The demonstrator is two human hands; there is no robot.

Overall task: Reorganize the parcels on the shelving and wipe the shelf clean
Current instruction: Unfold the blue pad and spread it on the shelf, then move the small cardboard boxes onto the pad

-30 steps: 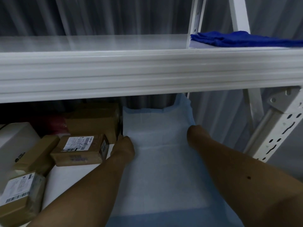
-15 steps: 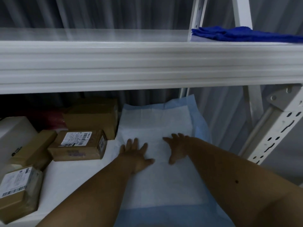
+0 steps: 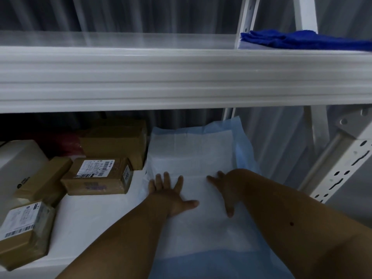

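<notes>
Seen from the head camera, looking down into a white metal shelf unit, two bare forearms reach in onto the lower shelf (image 3: 84, 224). The left hand (image 3: 171, 196) lies flat, palm down, with its fingers straight and spread and its thumb pointing toward the other hand; its grip is fully open and holds nothing. The right hand (image 3: 223, 190), just beside it, also lies flat with fingers stretched out and thumb pointing back toward the person, its grip likewise open and empty. Both hands press on a pale sheet with a blue border (image 3: 191, 154) that is spread over the right part of the shelf, running from its front edge to the back under and beyond the hands. To the left of the left hand, near it but not touching, sits a brown parcel with a white barcode label (image 3: 98, 178). Behind that parcel, farther back than the hands, stands a larger plain brown box (image 3: 116, 141), against the left edge of the sheet. Farther left lie a tilted brown parcel (image 3: 44, 178), a white box (image 3: 18, 164), and, nearest the front edge, a labelled parcel wrapped in tape (image 3: 24, 232). Something red (image 3: 68, 143) shows dimly at the back. Above the hands runs the upper shelf (image 3: 161, 77), and on it, up and to the right, rests a folded dark blue cloth (image 3: 302, 39).
</notes>
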